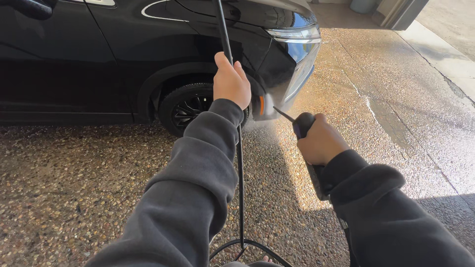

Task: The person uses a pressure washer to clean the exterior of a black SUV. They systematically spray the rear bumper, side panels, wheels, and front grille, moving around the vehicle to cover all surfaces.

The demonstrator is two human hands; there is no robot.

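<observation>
Left hand [231, 81] up high, fist wrapped tight round the black hose [223, 34], lifting it clear of the black car [148, 54], likely so the line stays off the paint and out of the spray path. Hose dropping straight down past the grey sleeve [193, 183], then looping near the bottom edge above the pebbled floor [64, 188]. Right hand [320, 143] lower and out to the side, fingers closed round the handle of the spray gun [303, 123], thin lance pointing left toward the front corner of the car. Pale mist hanging just beside the front wheel [190, 106] and bumper, so the nozzle looks aimed low at that corner. Wet streaks on the sunlit ground to the right. Headlight [297, 34] gleaming above the spray. Both arms apart, one steering the hose, one steering the jet.
</observation>
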